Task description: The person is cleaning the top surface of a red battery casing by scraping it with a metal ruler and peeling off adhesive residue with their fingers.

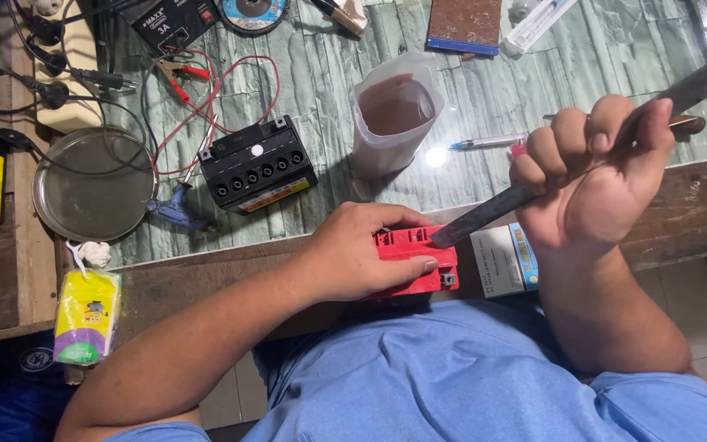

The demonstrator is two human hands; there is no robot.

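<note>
At the front edge of the table, close to the blue shirt: a small red battery case [419, 263], pressed flat under the left hand [362, 254], with fingers wrapped tight over its top and near side. Gripped hard in the right hand [599, 176], closed in a full fist: a long flat metal blade [484, 214], slanted down, tip touching the top edge of the red case, right by the left thumb. Seems to be a prying step, tip set at the edge of the lid. Hard to tell how far in, if at all. Needed for a next move: a firm hold on the case, a slow and steady push on the blade, and the thumb kept away from the tip. Further back on the green table [533, 82], well apart from both hands: a black battery [257, 164] with a row of open holes, red wires [206, 90] beside it, a soft plastic cup [394, 110] of brown liquid, and a round metal plate [92, 184] off to the left. Just beside the red case, under the right wrist: a small white and blue box [505, 260].
</note>
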